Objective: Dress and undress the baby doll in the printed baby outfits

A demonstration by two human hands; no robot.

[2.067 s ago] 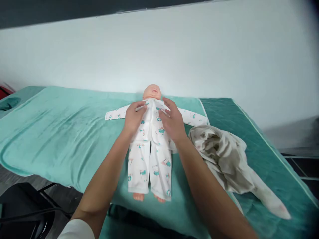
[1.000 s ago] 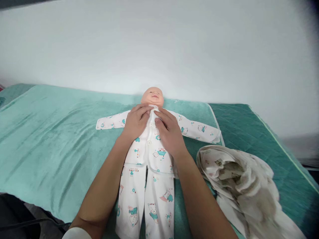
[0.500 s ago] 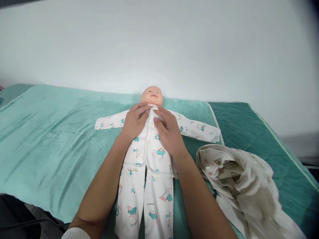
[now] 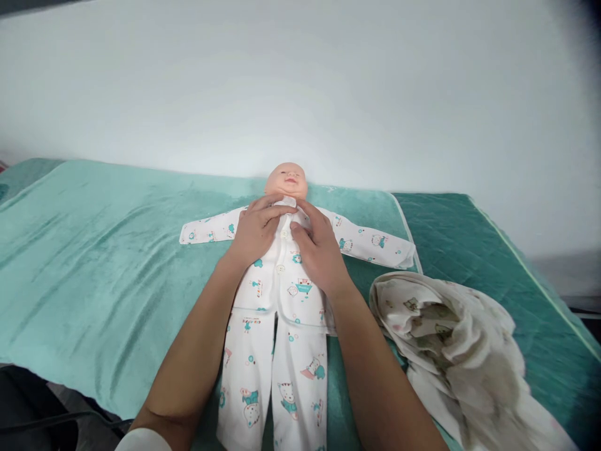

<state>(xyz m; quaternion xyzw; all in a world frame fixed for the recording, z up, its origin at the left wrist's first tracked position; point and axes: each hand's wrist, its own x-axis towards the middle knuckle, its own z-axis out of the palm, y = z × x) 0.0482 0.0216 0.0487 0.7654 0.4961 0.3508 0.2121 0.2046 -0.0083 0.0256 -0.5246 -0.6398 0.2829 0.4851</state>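
Observation:
A baby doll (image 4: 287,180) lies on its back, dressed in a white printed baby shirt (image 4: 280,288) and matching pants (image 4: 248,376). My left hand (image 4: 258,228) is at the collar, its fingers closed on the front edge just below the doll's chin. Opposite it, my right hand (image 4: 319,241) has its fingertips on the other side of the collar, with the thumb bent in over the chest. The fingers partly cover the top of the shirt's opening. Lower down the front, a button (image 4: 280,269) shows. Both sleeves lie stretched out sideways.
A crumpled cream printed cloth (image 4: 469,351) lies to the right of the doll. Under everything is a light green blanket (image 4: 117,250), with a darker green quilted cover (image 4: 446,232) at the right. A white wall (image 4: 300,81) rises behind.
My left fingers have shifted slightly right across the collar opening, toward my right fingertips. The right hand stays nearly in place. The doll and the cloth have not moved.

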